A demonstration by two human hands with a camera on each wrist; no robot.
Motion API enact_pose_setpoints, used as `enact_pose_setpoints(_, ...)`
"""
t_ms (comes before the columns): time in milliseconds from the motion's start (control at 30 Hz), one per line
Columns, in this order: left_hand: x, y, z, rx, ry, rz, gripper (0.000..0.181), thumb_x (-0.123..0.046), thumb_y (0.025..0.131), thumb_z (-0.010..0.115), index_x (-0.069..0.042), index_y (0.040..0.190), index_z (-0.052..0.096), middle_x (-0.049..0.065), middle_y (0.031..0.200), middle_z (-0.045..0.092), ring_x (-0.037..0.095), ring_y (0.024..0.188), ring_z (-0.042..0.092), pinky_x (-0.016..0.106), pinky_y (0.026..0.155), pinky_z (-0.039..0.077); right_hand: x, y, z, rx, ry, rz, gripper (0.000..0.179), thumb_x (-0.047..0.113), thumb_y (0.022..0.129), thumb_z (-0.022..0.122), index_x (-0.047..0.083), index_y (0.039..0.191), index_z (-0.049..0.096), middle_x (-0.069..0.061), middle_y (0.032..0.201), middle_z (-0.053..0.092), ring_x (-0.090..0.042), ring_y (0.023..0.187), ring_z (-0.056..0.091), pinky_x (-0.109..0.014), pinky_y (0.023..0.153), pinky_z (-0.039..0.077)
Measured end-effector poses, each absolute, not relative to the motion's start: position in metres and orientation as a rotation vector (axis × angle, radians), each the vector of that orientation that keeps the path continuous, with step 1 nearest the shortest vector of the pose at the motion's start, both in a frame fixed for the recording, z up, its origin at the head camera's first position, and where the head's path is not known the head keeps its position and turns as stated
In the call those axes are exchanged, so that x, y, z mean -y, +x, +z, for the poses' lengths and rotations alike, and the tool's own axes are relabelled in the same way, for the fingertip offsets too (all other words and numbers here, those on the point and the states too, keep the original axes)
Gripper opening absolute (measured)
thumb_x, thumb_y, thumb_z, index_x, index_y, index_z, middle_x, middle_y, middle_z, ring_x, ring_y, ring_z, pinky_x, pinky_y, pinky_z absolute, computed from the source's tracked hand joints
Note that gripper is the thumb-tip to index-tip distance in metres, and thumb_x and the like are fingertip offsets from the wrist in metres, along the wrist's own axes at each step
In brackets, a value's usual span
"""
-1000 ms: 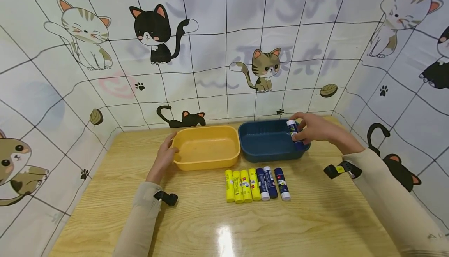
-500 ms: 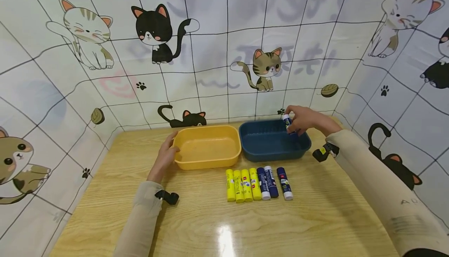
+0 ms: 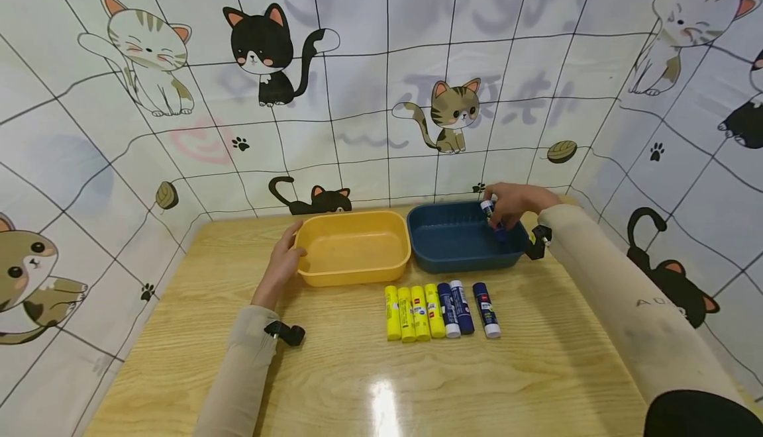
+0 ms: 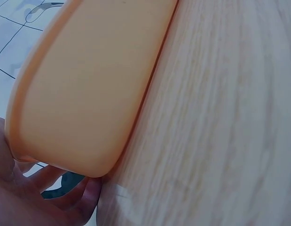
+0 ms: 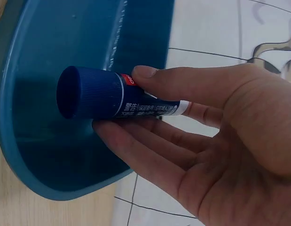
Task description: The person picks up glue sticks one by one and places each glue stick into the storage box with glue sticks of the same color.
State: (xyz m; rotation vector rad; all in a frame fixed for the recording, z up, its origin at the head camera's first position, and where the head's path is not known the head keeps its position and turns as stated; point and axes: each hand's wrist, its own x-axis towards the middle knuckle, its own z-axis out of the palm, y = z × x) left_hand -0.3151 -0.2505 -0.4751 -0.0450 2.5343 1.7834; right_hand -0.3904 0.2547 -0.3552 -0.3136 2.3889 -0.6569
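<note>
Right hand (image 3: 508, 204) is clasped round a tilted blue glue stick (image 5: 99, 94) at the blue tray (image 3: 465, 263), right of centre in the frame (whether set down can't be told), yellow tray (image 3: 352, 278) gripped by left hand (image 3: 282, 261); placing seems the step, a gentle release called for.

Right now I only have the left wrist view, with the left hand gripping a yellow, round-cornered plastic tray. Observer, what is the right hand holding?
Observer: The right hand pinches a dark-blue cylindrical tube with a white end.
Operator: Where is it holding that?
Observer: At the right end of a blue, round-cornered plastic tray; I can't tell whether the tube touches the bottom.
Operator: And what lies on the wood-grained table, nearer the person?
Observer: Four yellow cylindrical tubes and three dark-blue tubes lie side by side, the rightmost set slightly apart.
</note>
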Motion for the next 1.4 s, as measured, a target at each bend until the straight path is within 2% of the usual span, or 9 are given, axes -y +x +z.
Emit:
enact_pose_setpoints(200, 0.25, -0.315, -0.471, -2.519, -0.056, 1.782, 0.075, 0.003, 0.096, 0.041, -0.014, 0.166, 0.022, 0.029, 0.162, 0.036, 0.043, 0.135, 0.051, 0.047, 0.102, 0.051, -0.253, -0.396, -0.368, -2.357, -0.273, -0.604, 0.064, 0.006, 0.097, 0.066, -0.008, 0.147, 0.029, -0.02, 0.111, 0.073, -0.03, 0.099, 0.073, -0.043, 0.085, 0.062)
enact_pose_setpoints(367, 0.25, -0.316, -0.477, -2.547, -0.059, 1.771, 0.074, 0.0, 0.096, 0.041, -0.018, 0.166, 0.024, 0.025, 0.162, 0.039, 0.038, 0.132, 0.053, 0.04, 0.098, 0.052, -0.253, -0.4, -0.377, -2.357, -0.255, -0.556, 0.065, 0.006, 0.097, 0.067, -0.007, 0.149, 0.03, -0.021, 0.114, 0.07, -0.03, 0.099, 0.072, -0.041, 0.083, 0.062)
enact_pose_setpoints(800, 0.249, -0.317, -0.475, -2.533, -0.082, 1.798, 0.074, 0.001, 0.096, 0.041, -0.018, 0.166, 0.024, 0.025, 0.163, 0.037, 0.038, 0.136, 0.05, 0.047, 0.106, 0.047, -0.247, -0.405, -0.388, -2.452, -0.227, -0.372, 0.067, 0.004, 0.097, 0.065, -0.008, 0.154, 0.031, -0.018, 0.106, 0.072, -0.024, 0.087, 0.074, -0.034, 0.073, 0.063)
enact_pose_setpoints(967, 0.249, -0.317, -0.476, -2.522, -0.076, 1.806, 0.074, 0.0, 0.097, 0.041, -0.017, 0.166, 0.022, 0.027, 0.163, 0.036, 0.039, 0.139, 0.047, 0.05, 0.11, 0.045, -0.245, -0.405, -0.391, -2.472, -0.211, -0.309, 0.063, 0.006, 0.097, 0.066, -0.007, 0.152, 0.036, -0.014, 0.099, 0.074, -0.022, 0.082, 0.074, -0.034, 0.073, 0.062)
enact_pose_setpoints(1400, 0.25, -0.317, -0.478, -2.544, -0.091, 1.804, 0.075, -0.001, 0.094, 0.042, -0.018, 0.165, 0.026, 0.024, 0.161, 0.04, 0.038, 0.136, 0.049, 0.047, 0.106, 0.047, -0.238, -0.4, -0.397, -2.516, -0.203, -0.155, 0.061, 0.011, 0.095, 0.07, -0.004, 0.149, 0.045, -0.01, 0.091, 0.076, -0.021, 0.08, 0.075, -0.039, 0.077, 0.06)
